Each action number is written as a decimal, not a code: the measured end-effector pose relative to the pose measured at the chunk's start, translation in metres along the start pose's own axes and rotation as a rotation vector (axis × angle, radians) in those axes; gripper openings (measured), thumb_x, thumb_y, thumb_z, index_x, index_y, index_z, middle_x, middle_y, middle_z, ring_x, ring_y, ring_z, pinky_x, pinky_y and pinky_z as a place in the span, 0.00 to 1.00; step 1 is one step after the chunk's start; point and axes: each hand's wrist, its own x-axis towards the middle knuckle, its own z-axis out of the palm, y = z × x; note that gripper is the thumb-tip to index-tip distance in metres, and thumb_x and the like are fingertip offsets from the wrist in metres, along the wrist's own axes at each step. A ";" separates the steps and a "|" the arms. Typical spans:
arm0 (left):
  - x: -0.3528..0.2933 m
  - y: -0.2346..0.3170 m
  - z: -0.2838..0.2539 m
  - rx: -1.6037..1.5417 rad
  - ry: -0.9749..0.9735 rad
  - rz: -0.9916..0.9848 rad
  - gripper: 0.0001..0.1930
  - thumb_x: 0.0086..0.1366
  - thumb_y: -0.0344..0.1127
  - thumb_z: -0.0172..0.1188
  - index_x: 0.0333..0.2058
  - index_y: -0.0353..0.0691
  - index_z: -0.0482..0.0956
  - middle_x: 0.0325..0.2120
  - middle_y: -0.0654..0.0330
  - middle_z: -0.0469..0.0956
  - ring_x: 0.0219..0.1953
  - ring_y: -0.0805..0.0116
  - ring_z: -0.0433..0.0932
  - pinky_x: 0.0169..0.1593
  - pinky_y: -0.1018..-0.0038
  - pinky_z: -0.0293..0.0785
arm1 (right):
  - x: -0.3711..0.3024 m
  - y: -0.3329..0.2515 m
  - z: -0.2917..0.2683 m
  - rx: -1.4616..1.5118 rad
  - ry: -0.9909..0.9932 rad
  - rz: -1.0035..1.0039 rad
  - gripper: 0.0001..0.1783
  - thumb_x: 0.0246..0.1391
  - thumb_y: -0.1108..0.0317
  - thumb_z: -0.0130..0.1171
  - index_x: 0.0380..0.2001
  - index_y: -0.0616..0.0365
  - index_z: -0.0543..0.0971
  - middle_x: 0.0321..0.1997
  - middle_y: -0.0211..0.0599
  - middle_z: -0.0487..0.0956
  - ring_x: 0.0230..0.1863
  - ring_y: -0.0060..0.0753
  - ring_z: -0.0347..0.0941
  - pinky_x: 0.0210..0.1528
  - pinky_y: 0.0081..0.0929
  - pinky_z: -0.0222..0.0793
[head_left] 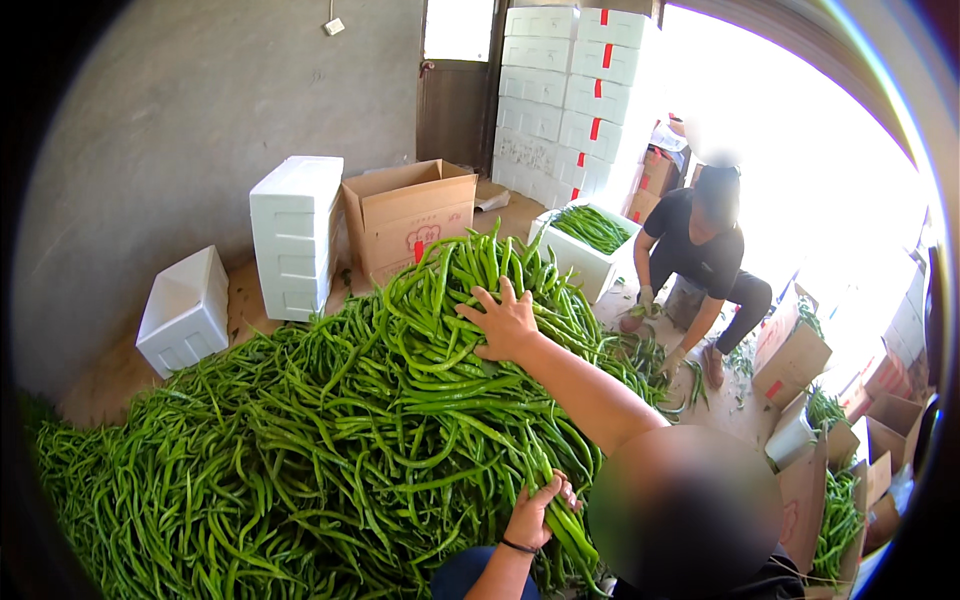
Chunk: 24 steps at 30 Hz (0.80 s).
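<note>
Closest to view, the person's left hand (540, 514), a dark band (519, 547) at its wrist, is closed around a bunch of long green peppers (574, 540) whose ends jut out on both sides of the fist. Farther out, the right hand (507, 324) rests palm down, fingers spread, on a large pepper heap (250, 460) that spreads leftward from both hands. Beyond the right hand stand an open cardboard box (412, 225) and a pepper-filled white foam box (578, 267); to its right squats a gloved co-worker (705, 245).
</note>
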 end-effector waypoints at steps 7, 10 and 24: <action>-0.004 0.002 0.005 0.030 0.014 0.012 0.05 0.64 0.35 0.55 0.36 0.44 0.70 0.23 0.64 0.68 0.28 0.69 0.69 0.37 0.66 0.71 | -0.004 -0.004 -0.006 0.013 -0.001 -0.012 0.46 0.44 0.40 0.58 0.65 0.27 0.51 0.71 0.28 0.47 0.69 0.60 0.38 0.60 0.67 0.48; -0.002 0.004 0.009 0.020 0.027 0.041 0.04 0.63 0.30 0.57 0.34 0.43 0.71 0.24 0.63 0.68 0.27 0.70 0.68 0.35 0.68 0.68 | -0.003 0.000 -0.003 0.008 0.005 -0.006 0.46 0.44 0.40 0.58 0.65 0.26 0.51 0.71 0.27 0.46 0.69 0.60 0.38 0.60 0.67 0.48; -0.011 0.038 -0.006 -0.289 -0.108 0.390 0.08 0.67 0.41 0.51 0.37 0.44 0.71 0.22 0.66 0.65 0.26 0.70 0.67 0.45 0.61 0.71 | -0.153 0.026 -0.016 1.125 0.069 -0.195 0.27 0.64 0.52 0.39 0.58 0.60 0.65 0.52 0.52 0.73 0.53 0.47 0.70 0.57 0.34 0.62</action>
